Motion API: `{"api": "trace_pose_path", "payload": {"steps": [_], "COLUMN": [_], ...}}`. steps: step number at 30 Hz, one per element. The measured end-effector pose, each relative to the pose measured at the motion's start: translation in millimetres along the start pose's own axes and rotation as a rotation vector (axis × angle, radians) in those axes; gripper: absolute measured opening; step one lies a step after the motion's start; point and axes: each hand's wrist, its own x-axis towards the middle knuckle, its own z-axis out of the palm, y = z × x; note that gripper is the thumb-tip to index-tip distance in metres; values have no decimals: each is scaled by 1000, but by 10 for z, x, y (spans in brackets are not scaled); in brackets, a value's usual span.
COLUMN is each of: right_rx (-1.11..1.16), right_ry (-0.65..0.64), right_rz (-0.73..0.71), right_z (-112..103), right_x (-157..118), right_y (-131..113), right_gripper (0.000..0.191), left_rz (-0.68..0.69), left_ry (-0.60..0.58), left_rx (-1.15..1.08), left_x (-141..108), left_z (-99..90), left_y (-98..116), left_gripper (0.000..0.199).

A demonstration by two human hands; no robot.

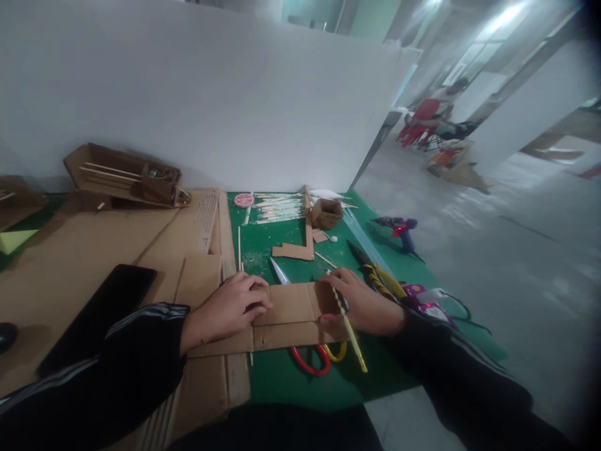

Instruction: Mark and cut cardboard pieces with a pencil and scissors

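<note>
A folded strip of brown cardboard [286,304] lies across in front of me, with a crease along its length. My left hand [230,307] rests on its left part, fingers curled and pressing on it. At the other end my right hand [364,304] grips the cardboard between thumb and fingers. A slim yellow pencil [350,332] is also tucked in that hand, its lower end pointing towards me. Under the strip lie scissors with one red and one yellow handle loop [312,362]; their blade [279,270] shows beyond it.
Pliers [375,269], a purple item [425,300] and a glue gun [401,232] lie right on the green mat [291,391]. Behind are a small cardboard box [326,214], wrapped sticks [282,207] and tape [243,200]. A black phone [101,313] lies left. A white panel [201,94] stands behind.
</note>
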Motion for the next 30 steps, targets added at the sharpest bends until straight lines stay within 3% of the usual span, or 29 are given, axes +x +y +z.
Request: {"api": "trace_pose_path", "payload": {"steps": [30], "right_rx": [-77], "right_ry": [-7], "right_rz": [24], "right_z": [23], "right_x": [-32], "right_y": [-19], "right_gripper": [68], "left_rz": [-49], "left_ry": [3], "left_rx": [-36], "left_x": [14], "left_z": [-24], "left_y": [41], "left_gripper": [5]}}
